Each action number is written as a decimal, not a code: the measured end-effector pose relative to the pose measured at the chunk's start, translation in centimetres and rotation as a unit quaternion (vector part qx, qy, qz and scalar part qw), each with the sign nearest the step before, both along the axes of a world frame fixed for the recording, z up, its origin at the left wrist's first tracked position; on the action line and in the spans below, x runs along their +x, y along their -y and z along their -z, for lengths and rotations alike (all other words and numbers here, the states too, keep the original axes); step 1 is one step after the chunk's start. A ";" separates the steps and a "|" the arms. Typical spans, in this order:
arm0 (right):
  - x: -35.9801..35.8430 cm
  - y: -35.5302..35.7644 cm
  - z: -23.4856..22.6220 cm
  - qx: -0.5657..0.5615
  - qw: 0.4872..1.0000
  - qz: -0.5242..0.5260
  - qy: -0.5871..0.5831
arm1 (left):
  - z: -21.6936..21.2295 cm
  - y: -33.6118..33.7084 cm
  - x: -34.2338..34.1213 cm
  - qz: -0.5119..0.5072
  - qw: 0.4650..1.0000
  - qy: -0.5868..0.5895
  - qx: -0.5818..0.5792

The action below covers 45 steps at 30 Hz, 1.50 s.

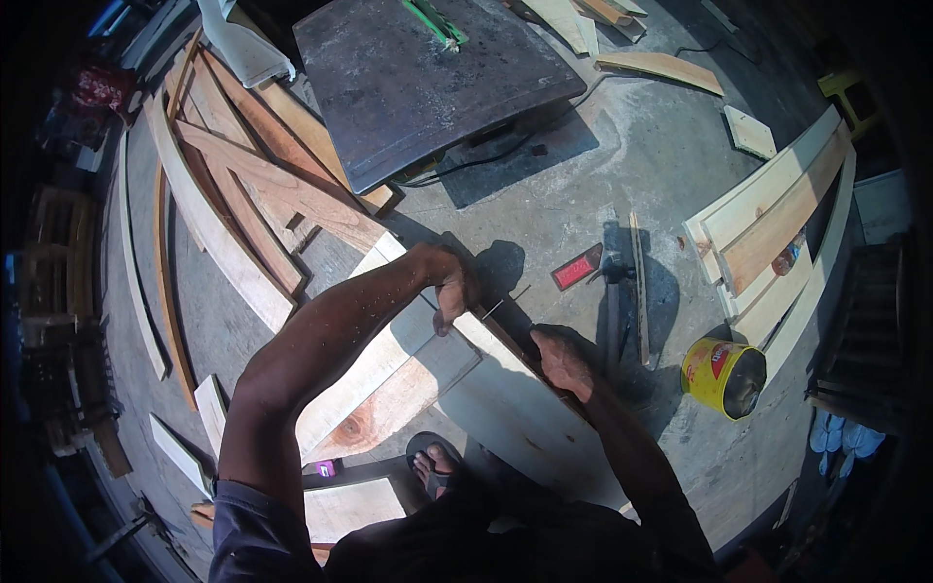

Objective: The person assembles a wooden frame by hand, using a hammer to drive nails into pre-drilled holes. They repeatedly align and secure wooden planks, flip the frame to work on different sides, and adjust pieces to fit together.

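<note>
My left hand [454, 287] is closed over the upper corner where pale wooden boards meet, its thumb pressing on the face. My right hand [564, 361] grips the far edge of the wide wooden board [525, 423], which slants toward my body. Another pale board [374, 398] with a knot runs down to the left from the same corner. Beside my left hand a thin nail [509, 303] sticks out past the board's edge. A hammer [613, 291] stands out on the concrete beyond my right hand, next to a red box [577, 267] and a narrow wooden strip [639, 291].
A dark metal-topped table [428, 87] with a green object on it stands ahead. Long planks [233, 146] are heaped at the left, more boards [777, 223] at the right. A yellow can [695, 374] lies near those boards. My sandalled foot [434, 464] is below the workpiece.
</note>
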State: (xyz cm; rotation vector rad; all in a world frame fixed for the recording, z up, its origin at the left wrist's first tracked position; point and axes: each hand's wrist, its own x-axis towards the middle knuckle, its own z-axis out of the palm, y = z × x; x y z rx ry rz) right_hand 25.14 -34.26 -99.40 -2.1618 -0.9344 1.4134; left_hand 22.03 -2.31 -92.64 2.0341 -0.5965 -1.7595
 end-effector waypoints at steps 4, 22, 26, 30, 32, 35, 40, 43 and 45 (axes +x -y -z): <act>-1.9 -0.8 -3.3 0.007 0.989 -0.080 0.121 | -2.2 0.0 -1.5 -0.039 0.999 -0.010 -0.011; -6.2 -2.5 -11.9 0.169 0.979 0.094 0.064 | -16.8 0.6 -6.3 0.019 0.997 0.057 0.045; -7.0 -0.7 -11.7 0.141 0.982 0.069 0.109 | -16.8 0.7 -7.8 -0.005 0.996 0.072 0.053; -5.9 2.6 -6.8 0.215 0.946 0.064 0.232 | -18.3 2.5 -7.8 -0.020 0.996 0.092 0.011; -5.3 3.1 -3.0 0.235 0.826 -0.060 0.508 | -20.2 3.4 -8.4 -0.040 0.990 0.134 -0.004; -4.2 5.6 -0.8 0.037 0.964 -0.135 0.226 | -21.6 4.7 -6.4 -0.035 0.993 0.110 0.027; -5.8 9.4 -3.5 0.164 0.970 0.094 -0.150 | -21.8 7.2 -6.3 -0.021 0.992 0.124 0.013; -5.8 9.7 -3.2 -0.018 0.982 -0.159 0.098 | -21.7 7.5 -7.1 -0.055 0.992 0.104 0.039; -5.4 9.7 -1.2 0.126 0.984 0.026 -0.124 | -21.3 7.7 -7.1 -0.071 0.991 0.102 0.042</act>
